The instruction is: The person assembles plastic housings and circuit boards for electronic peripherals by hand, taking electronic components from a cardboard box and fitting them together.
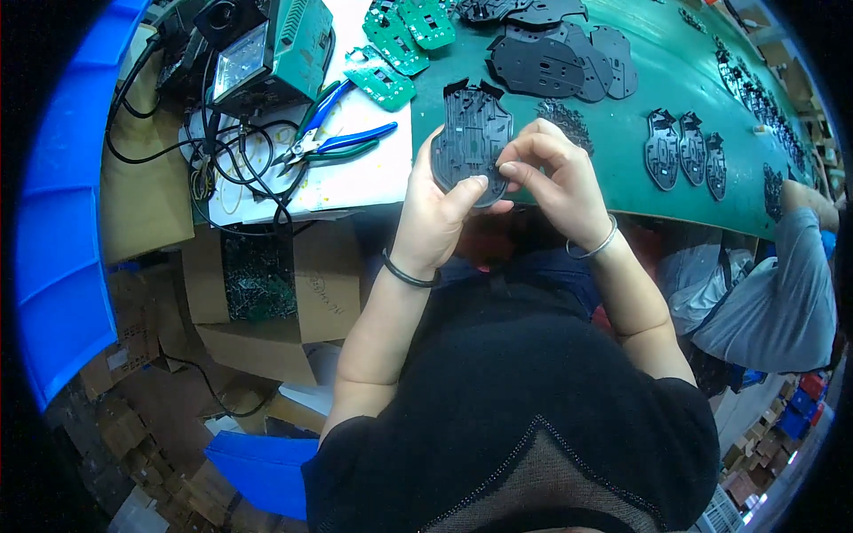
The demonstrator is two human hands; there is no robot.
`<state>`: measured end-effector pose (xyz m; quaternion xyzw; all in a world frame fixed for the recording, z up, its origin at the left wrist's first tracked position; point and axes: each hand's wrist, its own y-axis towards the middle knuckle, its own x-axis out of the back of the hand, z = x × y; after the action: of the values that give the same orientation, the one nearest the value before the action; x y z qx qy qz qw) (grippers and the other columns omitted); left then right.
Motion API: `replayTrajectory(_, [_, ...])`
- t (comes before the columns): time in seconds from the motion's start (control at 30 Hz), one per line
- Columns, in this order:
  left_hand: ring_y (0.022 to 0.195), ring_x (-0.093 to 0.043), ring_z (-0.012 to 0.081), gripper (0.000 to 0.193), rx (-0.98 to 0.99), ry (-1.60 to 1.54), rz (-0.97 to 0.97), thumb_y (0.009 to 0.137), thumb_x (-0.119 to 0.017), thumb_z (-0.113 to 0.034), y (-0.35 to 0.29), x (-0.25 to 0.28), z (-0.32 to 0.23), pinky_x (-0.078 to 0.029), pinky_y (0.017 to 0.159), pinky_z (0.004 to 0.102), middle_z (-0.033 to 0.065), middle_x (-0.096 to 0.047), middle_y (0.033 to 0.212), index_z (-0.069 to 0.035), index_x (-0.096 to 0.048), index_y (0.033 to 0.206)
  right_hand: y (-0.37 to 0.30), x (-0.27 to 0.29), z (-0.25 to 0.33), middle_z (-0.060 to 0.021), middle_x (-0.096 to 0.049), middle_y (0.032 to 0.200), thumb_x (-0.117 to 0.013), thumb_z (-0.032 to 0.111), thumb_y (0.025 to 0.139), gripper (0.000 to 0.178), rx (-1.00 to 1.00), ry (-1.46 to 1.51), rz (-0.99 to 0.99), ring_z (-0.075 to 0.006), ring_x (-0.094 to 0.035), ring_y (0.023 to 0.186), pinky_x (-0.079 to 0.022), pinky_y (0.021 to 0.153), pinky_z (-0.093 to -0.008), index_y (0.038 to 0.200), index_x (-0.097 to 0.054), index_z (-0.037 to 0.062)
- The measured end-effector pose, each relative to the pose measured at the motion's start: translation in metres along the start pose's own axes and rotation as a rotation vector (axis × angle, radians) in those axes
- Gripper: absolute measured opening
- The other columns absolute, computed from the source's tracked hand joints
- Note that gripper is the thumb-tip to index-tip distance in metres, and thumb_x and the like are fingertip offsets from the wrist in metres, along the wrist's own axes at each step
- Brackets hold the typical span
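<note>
My left hand (432, 213) holds a black plastic housing (474, 129) upright over the table's near edge, its ribbed inner side facing me. The left thumb presses on the housing's lower part. At the lower right edge of that housing, my right hand (560, 182) has thumb and index finger pinched together. Whatever lies between those fingertips is too small or hidden to make out. Just beyond the right hand is a pile of small black parts (567, 124). Flat black covers (542, 67) lie overlapped behind the housing.
Green circuit boards (382, 78), blue-handled pliers (333, 142) and a green box-shaped device (280, 58) with tangled cables stand left. More black housings (662, 151) lie on the green table (622, 178). Another person's arm (804, 240) rests at far right. An open carton (324, 293) sits below.
</note>
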<state>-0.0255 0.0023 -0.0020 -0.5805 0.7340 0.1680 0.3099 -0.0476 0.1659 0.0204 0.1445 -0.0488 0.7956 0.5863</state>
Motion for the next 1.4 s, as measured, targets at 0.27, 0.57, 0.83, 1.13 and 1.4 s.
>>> replayTrajectory(0.27, [0.092, -0.062, 0.0208, 0.058, 0.005, -0.006, -0.023, 0.081, -0.052, 0.005, -0.001, 0.001, 0.002, -0.058, 0.070, 0.0317, 0.0140, -0.054, 0.112, -0.003, -0.027, 0.132, -0.002, -0.006, 0.002, -0.0058, -0.051, 0.083, -0.062, -0.004, 0.078, 0.005, 0.089, -0.086, -0.048, -0.0111, -0.056, 0.066, -0.045, 0.057, -0.0216, 0.081, -0.062, -0.0009])
replayTrajectory(0.57, [0.087, -0.063, 0.0189, 0.060, -0.066, 0.091, -0.125, 0.077, -0.058, 0.007, -0.001, -0.001, 0.006, -0.057, 0.062, 0.0264, 0.0124, -0.058, 0.106, -0.001, -0.031, 0.130, -0.001, -0.010, -0.007, -0.0043, -0.047, 0.085, -0.064, -0.002, 0.079, 0.030, 0.074, 0.074, -0.104, -0.0081, -0.051, 0.068, -0.049, 0.058, -0.0204, 0.106, -0.052, 0.0009])
replayTrajectory(0.83, [0.085, -0.063, 0.0170, 0.055, -0.036, 0.055, -0.046, 0.076, -0.058, 0.007, -0.001, -0.001, 0.002, -0.057, 0.062, 0.0246, 0.0117, -0.058, 0.106, -0.001, -0.036, 0.126, 0.003, -0.004, -0.011, -0.0074, -0.053, 0.104, -0.060, 0.000, 0.084, 0.049, -0.172, 0.510, 0.059, -0.0100, -0.055, 0.086, -0.049, 0.062, -0.0203, 0.126, -0.036, -0.0025])
replayTrajectory(1.13, [0.082, -0.062, 0.0157, 0.050, -0.049, 0.041, -0.070, 0.074, -0.058, 0.009, 0.000, 0.000, 0.005, -0.055, 0.058, 0.0233, 0.0106, -0.060, 0.103, -0.001, -0.042, 0.121, 0.000, -0.011, -0.009, -0.0036, -0.048, 0.090, -0.061, 0.000, 0.083, 0.046, -0.114, 0.500, 0.002, -0.0063, -0.053, 0.073, -0.049, 0.061, -0.0192, 0.122, -0.037, -0.0043])
replayTrajectory(1.4, [0.071, -0.063, 0.0142, 0.038, -0.035, 0.082, -0.101, 0.078, -0.061, 0.004, 0.003, -0.006, 0.013, -0.052, 0.053, 0.0210, 0.0093, -0.061, 0.095, -0.001, -0.048, 0.113, -0.009, -0.008, -0.014, -0.0036, -0.045, 0.087, -0.064, 0.001, 0.082, 0.047, -0.145, 0.518, -0.053, -0.0064, -0.053, 0.067, -0.050, 0.056, -0.0195, 0.123, -0.039, -0.0033])
